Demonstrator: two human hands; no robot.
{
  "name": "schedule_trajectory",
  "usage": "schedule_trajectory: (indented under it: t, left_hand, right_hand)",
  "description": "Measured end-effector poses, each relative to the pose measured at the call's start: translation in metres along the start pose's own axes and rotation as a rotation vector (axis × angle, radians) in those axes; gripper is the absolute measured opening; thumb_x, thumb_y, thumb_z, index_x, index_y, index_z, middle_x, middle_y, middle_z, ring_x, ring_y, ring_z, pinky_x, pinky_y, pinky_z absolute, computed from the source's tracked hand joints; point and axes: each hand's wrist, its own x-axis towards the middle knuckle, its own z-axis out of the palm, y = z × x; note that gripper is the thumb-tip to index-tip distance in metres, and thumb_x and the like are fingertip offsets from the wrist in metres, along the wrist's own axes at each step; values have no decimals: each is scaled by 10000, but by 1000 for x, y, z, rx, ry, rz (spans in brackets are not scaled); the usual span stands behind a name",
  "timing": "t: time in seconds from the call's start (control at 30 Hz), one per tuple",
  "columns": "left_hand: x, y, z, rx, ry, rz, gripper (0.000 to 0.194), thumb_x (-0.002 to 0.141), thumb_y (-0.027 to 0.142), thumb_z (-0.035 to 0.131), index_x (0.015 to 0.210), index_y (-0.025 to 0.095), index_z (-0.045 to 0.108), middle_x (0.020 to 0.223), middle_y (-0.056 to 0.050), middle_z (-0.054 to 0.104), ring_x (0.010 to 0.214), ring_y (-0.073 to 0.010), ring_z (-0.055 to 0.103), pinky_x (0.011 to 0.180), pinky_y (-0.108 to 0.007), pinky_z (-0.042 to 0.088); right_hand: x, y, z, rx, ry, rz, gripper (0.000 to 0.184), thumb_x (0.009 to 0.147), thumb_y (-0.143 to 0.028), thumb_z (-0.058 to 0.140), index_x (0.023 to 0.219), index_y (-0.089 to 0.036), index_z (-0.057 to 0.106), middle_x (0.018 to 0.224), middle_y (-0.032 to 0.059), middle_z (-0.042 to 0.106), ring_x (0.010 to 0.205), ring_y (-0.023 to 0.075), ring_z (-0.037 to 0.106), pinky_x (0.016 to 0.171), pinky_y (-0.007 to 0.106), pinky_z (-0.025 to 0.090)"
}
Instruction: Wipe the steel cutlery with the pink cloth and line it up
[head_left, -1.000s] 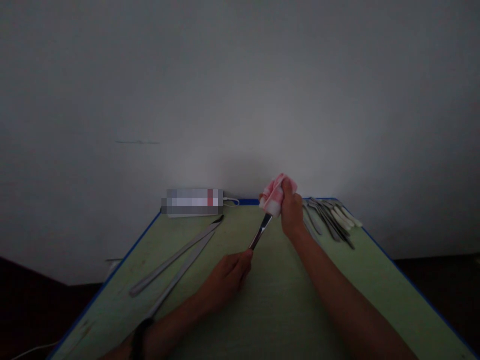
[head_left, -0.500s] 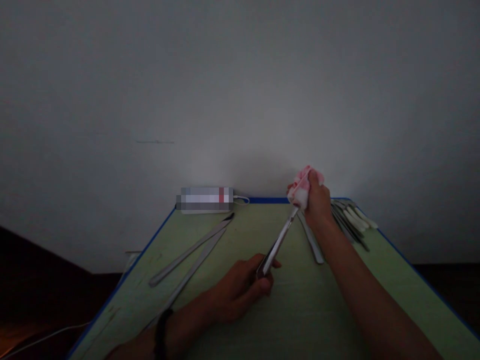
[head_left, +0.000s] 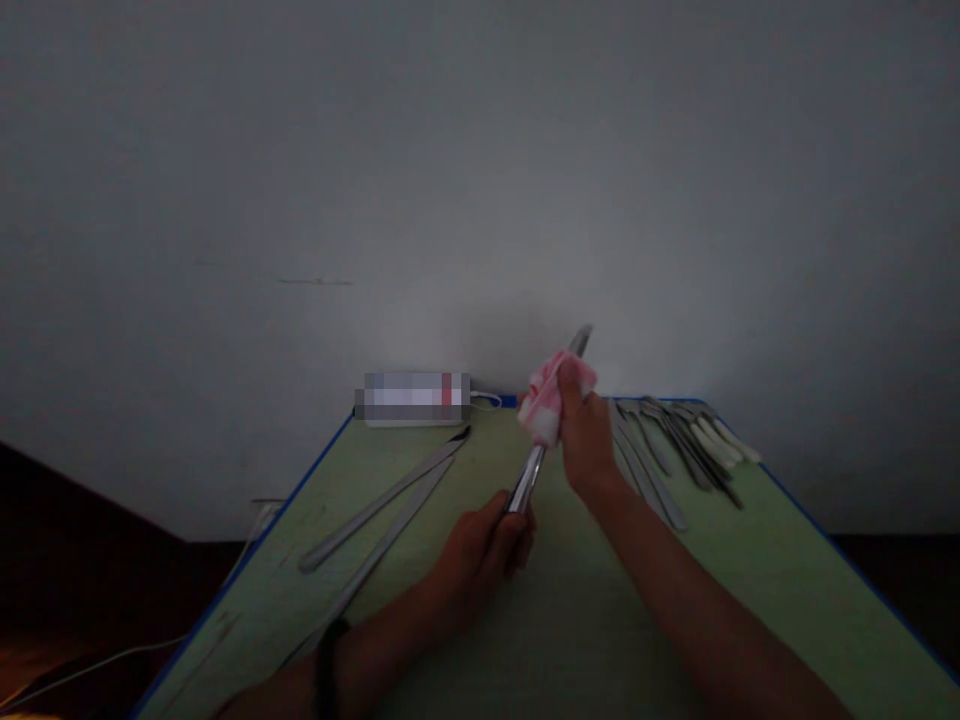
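Observation:
A metal table knife [head_left: 531, 478] slants up and away above the table, its blade tip showing past a pink and white cloth [head_left: 545, 405]. My left hand [head_left: 487, 545] is closed round the handle's near end. My right hand [head_left: 585, 430] grips the cloth, which is wrapped round the blade part of the knife. Left of my left hand lie two more metal knives [head_left: 375, 503], one with a dark tip. Beyond my right wrist, several pieces of metal cutlery [head_left: 649, 475] rest on the table, some with white handles [head_left: 716, 445].
A pale box-like device [head_left: 416, 400], partly blurred out, stands at the table's back left with a white cable [head_left: 487, 400] plugged in. The green table [head_left: 600, 620] has a blue edge and meets a grey wall [head_left: 480, 180] behind it.
My right hand and the cloth have moved left and nearer along the knife, uncovering its tip. The knife has turned in my left hand, whose fingers are now wrapped closer round the handle.

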Motion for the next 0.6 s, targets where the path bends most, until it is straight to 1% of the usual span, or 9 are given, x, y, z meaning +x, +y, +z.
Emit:
schedule_trajectory:
  t: [0.1, 0.17, 0.23, 0.3, 0.4, 0.5, 0.6]
  left_hand:
    - [3, 1, -1, 28, 91, -67, 357, 941, 417, 301, 697, 194, 435, 488, 68, 426, 420, -85, 375, 453, -197, 312]
    - [5, 1, -2, 32, 167, -135, 370, 935, 413, 301, 664, 197, 432, 474, 64, 427, 413, -87, 379, 446, -200, 312]
    - [8, 0, -2, 23, 229, -201, 385, 921, 419, 312, 629, 199, 431, 475, 56, 432, 410, -90, 384, 430, -202, 302]
    - [11, -1, -3, -4, 264, -249, 378, 904, 433, 332, 625, 199, 435, 486, 53, 435, 403, -90, 379, 409, -201, 286]
    - [12, 0, -3, -38, 277, -256, 347, 890, 444, 357, 663, 197, 447, 499, 58, 433, 396, -86, 365, 395, -196, 277]
    - [11, 0, -4, -47, 257, -216, 357, 899, 446, 358, 668, 191, 453, 508, 55, 437, 407, -84, 372, 404, -192, 286]
    - [8, 0, -5, -46, 228, -170, 380, 915, 443, 352, 660, 184, 462, 508, 54, 434, 428, -82, 381, 432, -191, 306]
  right_hand:
    - [-22, 6, 17, -110, -67, -3, 613, 776, -674, 412, 564, -125, 584, 485, 32, 537, 414, 98, 470, 388, 205, 345]
    - [-32, 11, 23, -146, -105, -7, 589, 781, -653, 425, 531, -134, 547, 470, 14, 495, 409, 82, 415, 385, 200, 311]
    - [-38, 15, 26, -167, -129, -18, 558, 787, -629, 440, 536, -140, 534, 478, 6, 480, 425, 77, 398, 389, 197, 292]
    - [-42, 16, 27, -175, -140, -26, 526, 794, -606, 451, 567, -140, 546, 504, 7, 495, 450, 81, 412, 397, 196, 289]
    - [-42, 15, 26, -159, -155, -36, 484, 803, -573, 466, 647, -133, 593, 562, 17, 543, 486, 88, 446, 426, 195, 316]
    - [-36, 12, 24, -165, -210, -55, 464, 800, -557, 481, 682, -130, 620, 579, 16, 561, 502, 95, 464, 450, 202, 336]
    - [-24, 8, 18, -212, -263, -35, 460, 790, -551, 497, 696, -124, 639, 616, 26, 587, 543, 111, 501, 489, 214, 361]
